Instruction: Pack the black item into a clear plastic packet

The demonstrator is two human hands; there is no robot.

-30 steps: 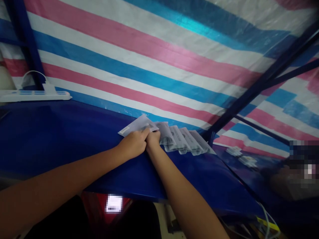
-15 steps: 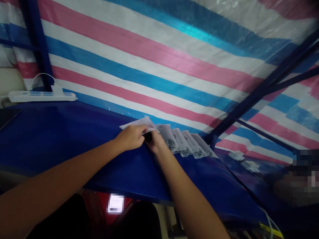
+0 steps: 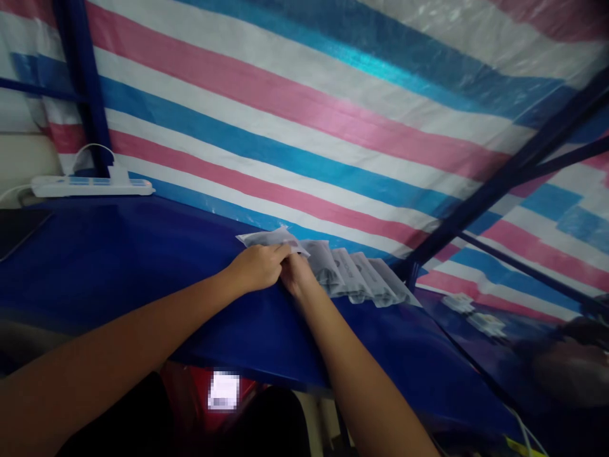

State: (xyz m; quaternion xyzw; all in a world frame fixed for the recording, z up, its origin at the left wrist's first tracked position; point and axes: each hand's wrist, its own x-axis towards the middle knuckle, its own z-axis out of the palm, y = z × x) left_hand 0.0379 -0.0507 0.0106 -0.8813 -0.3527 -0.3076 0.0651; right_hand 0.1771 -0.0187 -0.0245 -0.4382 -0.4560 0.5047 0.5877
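Note:
A frosted, see-through plastic bag [image 3: 264, 237] is held just above the blue table, close to the striped sheet. My left hand [image 3: 259, 266] is closed on the bag's near edge, fingers pinched together. Right beside it, my right hand [image 3: 295, 274] is at the same edge of the bag, its fingertips covered by the bag and the left hand. What the right fingers grip is hidden. Several similar filled frosted bags [image 3: 354, 274], some with dark printing, lie overlapping in a row just right of my hands.
A white power strip [image 3: 92, 186] with a plug and cable is at the table's back left. A dark flat object [image 3: 21, 230] lies at the left edge. White items [image 3: 476, 314] are on the surface at right, by a blurred dark shape. Blue metal posts [image 3: 85, 89] frame the sheet.
The dark thing that showed between my hands is now out of sight at the bag. My left hand has shifted slightly right, over the right fingers. The view has moved a little.

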